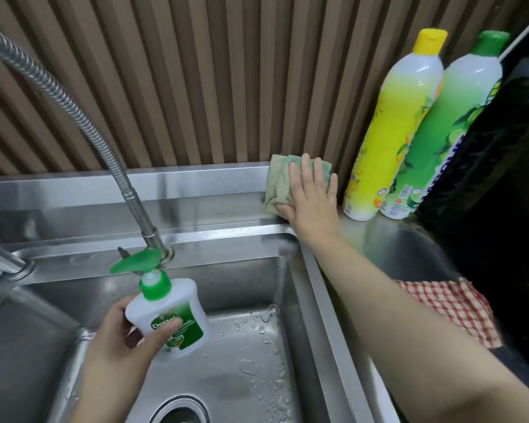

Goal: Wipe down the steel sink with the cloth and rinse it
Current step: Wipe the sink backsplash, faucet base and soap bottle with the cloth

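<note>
— Where is the cloth [278,186] now?
— On the ledge at the back right corner of the sink [333,319]. My right hand [311,195] presses it flat, fingers straight. My left hand [119,337] is clamped around the soap bottle [168,319], above the basin.
— What can go wrong?
— The yellow bottle [391,132] and the green bottle [440,141] stand just beside the cloth, right of the sink. I think a wide stroke may knock them over.

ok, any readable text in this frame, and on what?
"Dettol": white pump bottle in the left hand.
"...INAL": same label, start covered by the hand; the smaller print below is too blurred.
Green bottle: large blue letters, partly hidden, unreadable.
Yellow bottle: fine print too small to read.
</note>
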